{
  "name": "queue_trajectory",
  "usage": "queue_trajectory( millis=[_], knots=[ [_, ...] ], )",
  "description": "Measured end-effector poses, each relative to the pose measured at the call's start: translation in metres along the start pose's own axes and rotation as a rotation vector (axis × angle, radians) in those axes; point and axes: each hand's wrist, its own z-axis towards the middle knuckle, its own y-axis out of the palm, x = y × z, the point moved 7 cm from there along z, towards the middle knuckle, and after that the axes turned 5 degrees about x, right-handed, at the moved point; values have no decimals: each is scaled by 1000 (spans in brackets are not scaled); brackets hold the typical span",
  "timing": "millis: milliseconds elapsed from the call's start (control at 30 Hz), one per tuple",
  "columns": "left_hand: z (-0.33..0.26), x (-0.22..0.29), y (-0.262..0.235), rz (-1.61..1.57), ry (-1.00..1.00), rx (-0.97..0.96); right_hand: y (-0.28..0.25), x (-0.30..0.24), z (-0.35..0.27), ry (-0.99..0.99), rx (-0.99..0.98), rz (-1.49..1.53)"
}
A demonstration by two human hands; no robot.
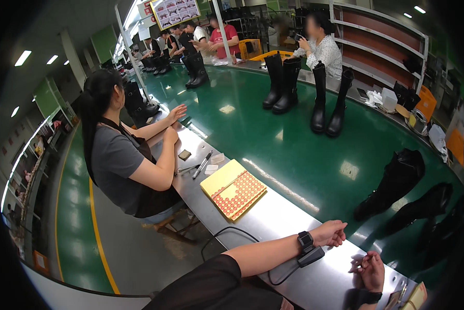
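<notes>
My left hand (330, 233), below a wrist with a dark watch, hovers over the metal table edge with its fingers curled in. Just nearer, to its right, my right hand (371, 271) is raised with bent fingers drawn toward the thumb. Anything in either hand is too small or hidden to make out. Left of my left hand, a yellow stack of sheets (222, 178) with rows of round red stickers lies on the metal ledge (281, 219). Beyond my hands, a black boot (392, 181) lies tilted on the green surface, and another black boot (423, 209) is beside it.
Two pairs of upright black boots (282, 85) (327, 101) stand farther off on the green conveyor (232, 124). Pens (202, 164) lie beyond the sheets. A co-worker in grey (123, 155) sits at my left; a person in white (325, 54) is across. A black cable (216, 235) crosses the ledge.
</notes>
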Motion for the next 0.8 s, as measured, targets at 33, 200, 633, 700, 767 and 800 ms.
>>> queue_trajectory(
  millis=[33, 200, 633, 700, 767, 800],
  knots=[
    [-1, -1, 0, 10, 2, -3, 1, 0, -2, -2, 13, 16],
    [4, -6, 16, 13, -41, -69, -7, -2, -17, 2, 66, 39],
    [-10, 15, 11, 257, 87, 51, 0, -3, -7, 83, -91, 73],
    [-19, 45, 30, 601, 356, 246, -2, -2, -10, 71, -85, 71],
    [-23, 92, 43, 729, 717, 259, 0, -3, -10, 50, -67, 41],
    [-35, 114, 67, 1048, 985, 319, -2, -2, -11, 59, -58, 47]
  ],
)
